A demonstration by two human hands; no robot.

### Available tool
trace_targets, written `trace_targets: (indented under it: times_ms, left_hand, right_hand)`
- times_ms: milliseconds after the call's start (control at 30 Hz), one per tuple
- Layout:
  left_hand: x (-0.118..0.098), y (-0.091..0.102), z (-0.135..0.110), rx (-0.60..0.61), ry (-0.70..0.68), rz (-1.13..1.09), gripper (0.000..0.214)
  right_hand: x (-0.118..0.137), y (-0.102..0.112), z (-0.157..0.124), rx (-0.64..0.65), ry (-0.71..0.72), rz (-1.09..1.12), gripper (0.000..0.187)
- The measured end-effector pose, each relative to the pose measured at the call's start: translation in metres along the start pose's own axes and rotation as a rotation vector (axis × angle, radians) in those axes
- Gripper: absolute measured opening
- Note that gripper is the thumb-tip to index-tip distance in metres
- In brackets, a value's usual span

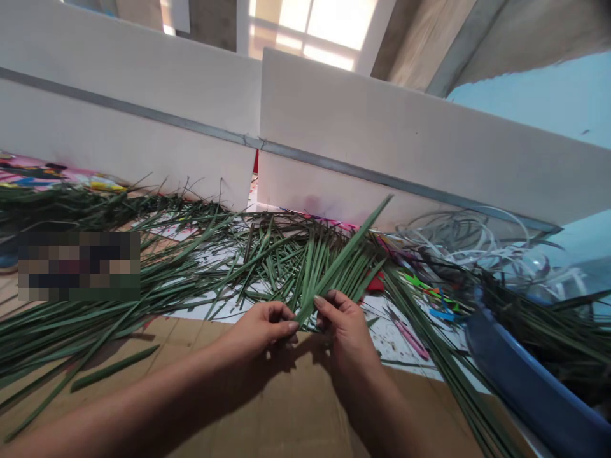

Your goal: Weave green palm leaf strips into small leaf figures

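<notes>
Between my two hands a long green leaf strip (346,254) slants up and away to the right. My left hand (270,326) pinches its near end between thumb and fingertips. Just beside it, my right hand (344,321) grips the same strip a little higher, thumb on top. Behind the hands lies a thick pile of cut green leaves (281,264) on white sheets. Below them is brown cardboard (267,407). A pair of scissors with pink handles (413,337) rests to the right of my right hand.
A blue basin (515,375) full of dark leaves stands at the right. Behind it lie looped white plastic straps (468,242). Long leaves (143,286) spread across the left side, with one short piece (114,367) on the cardboard. White partition panels (382,127) close off the back.
</notes>
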State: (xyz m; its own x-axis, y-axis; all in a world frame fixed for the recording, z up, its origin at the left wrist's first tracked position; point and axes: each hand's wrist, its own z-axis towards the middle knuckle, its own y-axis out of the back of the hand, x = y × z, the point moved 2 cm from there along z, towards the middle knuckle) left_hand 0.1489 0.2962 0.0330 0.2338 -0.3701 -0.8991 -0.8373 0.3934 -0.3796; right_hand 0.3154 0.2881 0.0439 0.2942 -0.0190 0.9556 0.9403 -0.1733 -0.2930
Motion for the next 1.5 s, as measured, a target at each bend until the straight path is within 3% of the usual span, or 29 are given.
trace_targets:
  times_ms: [267, 433, 667, 867, 1033, 1233, 1500]
  left_hand:
    - [-0.003, 0.001, 0.0, -0.053, -0.042, 0.006, 0.034]
    - [-0.002, -0.002, -0.004, -0.066, -0.061, 0.011, 0.027]
    - [-0.014, -0.001, -0.004, -0.026, -0.112, 0.219, 0.024]
    - [-0.008, -0.012, -0.01, 0.05, -0.034, 0.255, 0.024]
    - [-0.007, -0.012, -0.009, 0.009, -0.042, 0.183, 0.025]
    - [-0.004, -0.01, -0.007, -0.012, -0.043, 0.113, 0.037]
    - [-0.008, -0.008, -0.007, 0.01, -0.06, 0.35, 0.028]
  right_hand:
    - [-0.001, -0.007, -0.006, 0.149, -0.032, -0.093, 0.014]
    - [0.002, -0.006, -0.007, 0.174, -0.018, -0.139, 0.016]
    - [-0.006, -0.007, -0.005, 0.215, 0.021, -0.161, 0.014]
    - [-0.003, -0.007, -0.006, 0.08, 0.017, -0.107, 0.008]
    - [0.002, -0.008, -0.007, 0.01, 0.054, -0.065, 0.013]
    - [-0.014, -0.01, -0.006, -0.015, 0.06, -0.043, 0.018]
    - [-0.003, -0.001, 0.003, -0.113, 0.118, 0.009, 0.014]
